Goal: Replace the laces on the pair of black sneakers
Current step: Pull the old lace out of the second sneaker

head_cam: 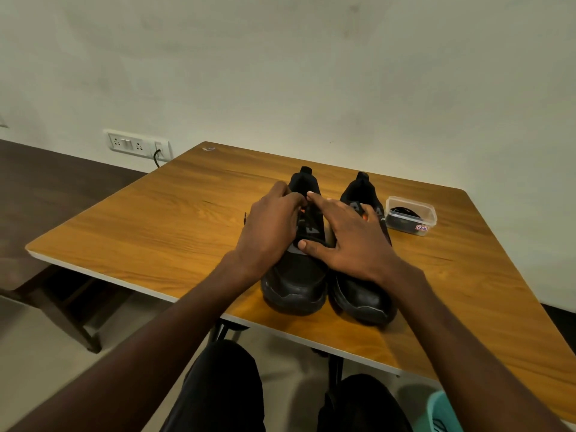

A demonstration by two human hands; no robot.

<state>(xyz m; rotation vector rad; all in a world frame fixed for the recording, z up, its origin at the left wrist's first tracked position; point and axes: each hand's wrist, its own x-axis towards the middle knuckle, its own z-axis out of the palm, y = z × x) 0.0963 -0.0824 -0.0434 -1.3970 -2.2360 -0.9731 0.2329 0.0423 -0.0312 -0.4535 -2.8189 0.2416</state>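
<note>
Had both hands on left sneaker [296,275] mid-bench [156,238]: left grip [268,232] pinching its lace, right grip [346,241] splayed flat steadying; step looked like unlacing, next needs pulling lace free.

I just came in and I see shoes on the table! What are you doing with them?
A person sits at a wooden table with a pair of black sneakers, toes pointing toward them. Both hands are on the left sneaker: the left hand is bunched at its lace area, and the right hand reaches across to the same spot, above the right sneaker. A clear plastic container holding something dark sits to the right, untouched.
</note>
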